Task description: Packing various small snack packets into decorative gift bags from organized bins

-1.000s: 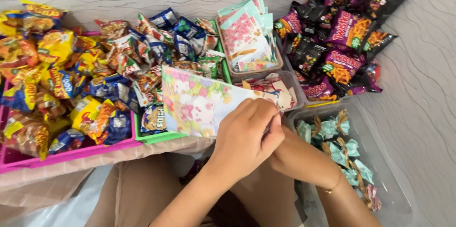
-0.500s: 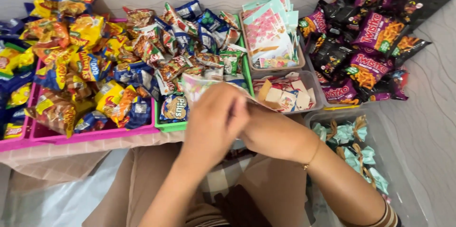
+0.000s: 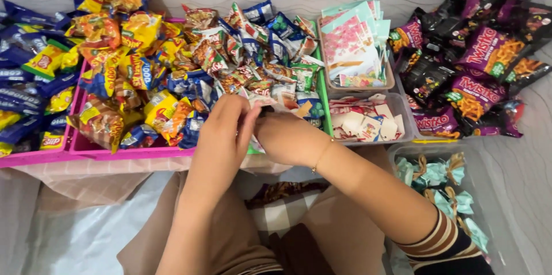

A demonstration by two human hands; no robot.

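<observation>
Pale paper packet (image 3: 265,101) pinched between left hand (image 3: 221,137) and right hand (image 3: 287,137).

From here I cannot make out what my left hand (image 3: 221,137) and right hand (image 3: 287,137) pinch between them: the fingers cover nearly all of it, and only a pale sliver (image 3: 257,146) shows below. Whether either hand grips it firmly I cannot tell. The blue snack packets (image 3: 23,88) at the pink tray's left end run off the picture's edge. The dark purple packets (image 3: 494,50) are cut off at the right. My right sleeve (image 3: 445,246) leaves at the bottom.
</observation>
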